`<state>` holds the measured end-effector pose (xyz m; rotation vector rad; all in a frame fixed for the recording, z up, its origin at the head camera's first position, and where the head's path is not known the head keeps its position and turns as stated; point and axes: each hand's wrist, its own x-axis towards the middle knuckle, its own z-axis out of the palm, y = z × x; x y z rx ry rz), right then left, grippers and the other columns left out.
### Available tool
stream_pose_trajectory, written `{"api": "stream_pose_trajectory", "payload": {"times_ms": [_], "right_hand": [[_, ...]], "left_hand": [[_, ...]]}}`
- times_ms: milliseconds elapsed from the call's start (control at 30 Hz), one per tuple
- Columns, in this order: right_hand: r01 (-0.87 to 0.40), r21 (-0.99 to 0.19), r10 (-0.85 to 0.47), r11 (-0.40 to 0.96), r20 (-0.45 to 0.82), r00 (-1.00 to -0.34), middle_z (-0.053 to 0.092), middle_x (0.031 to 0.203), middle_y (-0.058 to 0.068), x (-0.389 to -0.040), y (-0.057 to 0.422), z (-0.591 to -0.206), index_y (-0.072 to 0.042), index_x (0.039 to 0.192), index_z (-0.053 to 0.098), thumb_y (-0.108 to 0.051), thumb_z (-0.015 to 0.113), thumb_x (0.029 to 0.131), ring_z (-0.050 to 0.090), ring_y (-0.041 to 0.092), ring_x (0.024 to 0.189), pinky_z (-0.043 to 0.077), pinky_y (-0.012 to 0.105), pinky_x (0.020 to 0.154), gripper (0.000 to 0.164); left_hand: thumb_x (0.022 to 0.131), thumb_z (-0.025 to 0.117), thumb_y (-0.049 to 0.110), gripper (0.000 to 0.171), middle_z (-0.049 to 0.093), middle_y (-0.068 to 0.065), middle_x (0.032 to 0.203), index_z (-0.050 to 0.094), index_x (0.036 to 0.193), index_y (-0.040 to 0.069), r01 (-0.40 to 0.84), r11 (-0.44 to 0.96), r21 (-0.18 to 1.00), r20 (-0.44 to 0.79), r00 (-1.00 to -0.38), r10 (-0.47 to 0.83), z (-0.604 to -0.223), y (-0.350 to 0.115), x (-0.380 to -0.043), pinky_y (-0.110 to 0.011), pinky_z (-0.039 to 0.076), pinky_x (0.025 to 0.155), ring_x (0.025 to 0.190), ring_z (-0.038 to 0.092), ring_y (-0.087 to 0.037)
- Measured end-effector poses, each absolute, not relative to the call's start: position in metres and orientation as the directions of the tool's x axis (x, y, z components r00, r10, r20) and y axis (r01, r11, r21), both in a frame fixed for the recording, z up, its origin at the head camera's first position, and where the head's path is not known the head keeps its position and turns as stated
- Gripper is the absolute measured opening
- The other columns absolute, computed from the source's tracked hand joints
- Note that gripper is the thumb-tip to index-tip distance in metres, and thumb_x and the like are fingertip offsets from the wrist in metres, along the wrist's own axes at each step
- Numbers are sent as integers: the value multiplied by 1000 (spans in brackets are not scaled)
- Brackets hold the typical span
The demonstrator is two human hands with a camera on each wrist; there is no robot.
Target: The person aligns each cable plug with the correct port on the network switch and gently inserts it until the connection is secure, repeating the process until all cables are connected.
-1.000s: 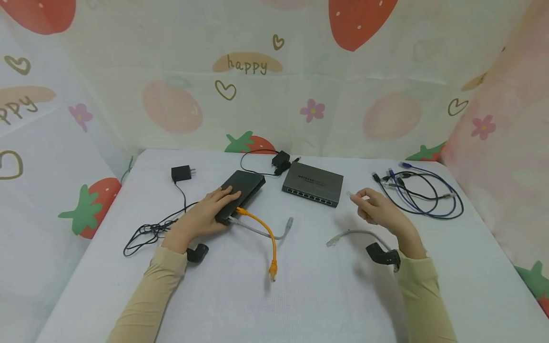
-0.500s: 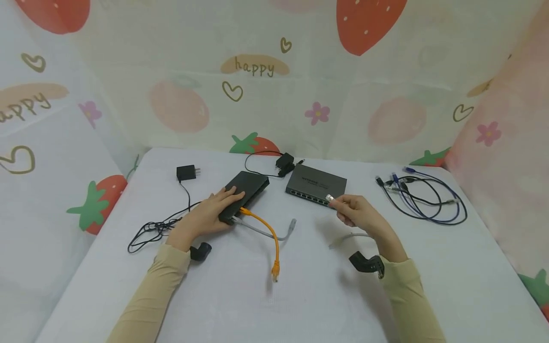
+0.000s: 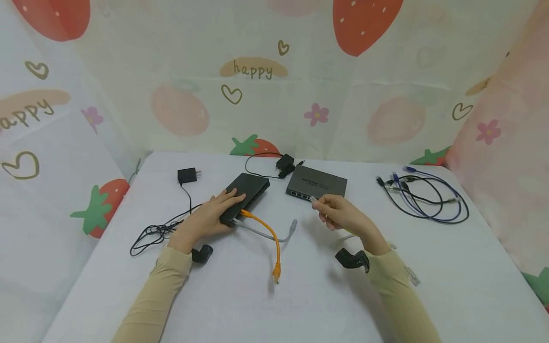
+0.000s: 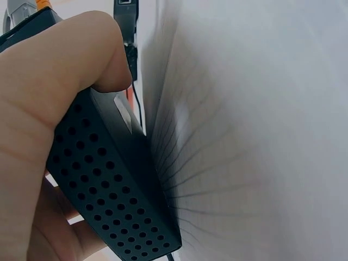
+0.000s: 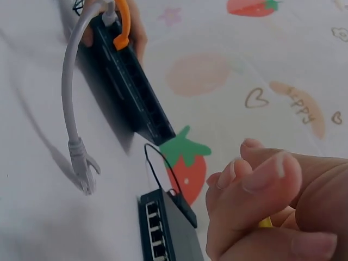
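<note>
My left hand (image 3: 201, 221) grips a black network switch (image 3: 246, 184), fingers spread over its top and thumb at its near end; the perforated end panel (image 4: 103, 185) shows in the left wrist view. An orange network cable (image 3: 274, 238) and a grey network cable (image 3: 261, 233) are plugged into this switch, their other ends loose. My right hand (image 3: 343, 216) pinches a network cable by its clear plug (image 3: 314, 199), just before the ports of a NETGEAR switch (image 3: 319, 180). In the right wrist view a bit of yellow (image 5: 265, 222) shows between the fingers; the plug is hidden there.
Coiled blue and black cables (image 3: 429, 216) lie at the right. A black power adapter (image 3: 187, 175) with a bundled cord (image 3: 150, 233) is at left, another adapter (image 3: 285, 162) at the back. A pale cable end (image 3: 412, 276) pokes out beside my right forearm.
My right hand has moved left with the pinched plug, from near the coiled cables to the front of the NETGEAR switch. My left hand stays on the black switch.
</note>
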<state>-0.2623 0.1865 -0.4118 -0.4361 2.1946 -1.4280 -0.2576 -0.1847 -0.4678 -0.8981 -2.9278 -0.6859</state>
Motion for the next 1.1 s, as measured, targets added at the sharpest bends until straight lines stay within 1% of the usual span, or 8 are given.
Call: {"api": "stream_pose_trajectory", "payload": {"times_ms": [133, 267, 367, 500, 600, 767, 967, 1100], "right_hand": [[-6, -911, -513, 413, -227, -828, 48, 63, 1, -266, 175, -414, 0, 93, 49, -33, 49, 96, 35, 9, 41, 28, 22, 40, 33], [-19, -915, -525, 402, -214, -824, 49, 60, 0, -271, 165, -417, 6, 107, 55, -30, 49, 97, 29, 9, 38, 25, 23, 40, 38], [-24, -922, -527, 386, -199, -826, 48, 60, 0, -274, 158, -421, 5, 116, 57, -29, 48, 97, 28, 8, 39, 24, 21, 41, 40], [9, -947, -546, 320, -192, -816, 42, 62, -2, -279, 149, -425, 5, 124, 54, -28, 44, 99, 26, 7, 43, 22, 20, 43, 42], [46, -968, -594, 245, -187, -783, 35, 63, -3, -282, 143, -428, 8, 128, 48, -26, 40, 101, 24, 7, 45, 22, 19, 45, 44], [120, -977, -648, 177, -207, -733, 29, 65, -3, -286, 135, -431, 10, 130, 43, -27, 38, 101, 21, 7, 47, 20, 20, 47, 47], [170, -963, -640, 209, -266, -720, 34, 65, -4, -287, 125, -432, 7, 128, 47, -35, 43, 99, 21, 7, 47, 20, 19, 44, 51], [188, -958, -653, 217, -286, -701, 39, 66, -3, -290, 119, -436, 10, 123, 48, -34, 44, 98, 27, 6, 45, 22, 18, 41, 50]], "left_hand": [[74, 79, 22, 86, 23, -12, 152, 30, 145, 28, 535, 742, 403, 124, -836, 535, -470, -184, -258, -57, 22, 108, 138, 20, -38], [73, 79, 21, 87, 24, -12, 152, 30, 145, 28, 535, 741, 406, 121, -835, 536, -471, -183, -258, -57, 21, 108, 138, 20, -37], [73, 79, 22, 87, 24, -11, 152, 30, 145, 29, 531, 744, 405, 116, -837, 534, -470, -183, -257, -57, 21, 108, 139, 20, -36], [73, 79, 22, 87, 24, -11, 152, 31, 145, 29, 530, 744, 406, 112, -837, 535, -469, -183, -257, -57, 21, 108, 139, 20, -36], [73, 79, 21, 87, 24, -12, 152, 31, 145, 28, 533, 743, 405, 114, -836, 537, -469, -183, -257, -57, 21, 107, 139, 20, -37], [74, 79, 22, 86, 24, -11, 152, 31, 145, 28, 533, 744, 404, 120, -837, 535, -469, -184, -257, -57, 21, 108, 139, 20, -36], [74, 79, 21, 86, 23, -11, 152, 31, 145, 29, 531, 743, 408, 119, -837, 534, -469, -184, -257, -58, 20, 108, 139, 19, -36], [73, 79, 21, 86, 23, -11, 152, 32, 145, 28, 535, 741, 406, 122, -835, 536, -469, -184, -257, -58, 20, 107, 139, 19, -36]]}}
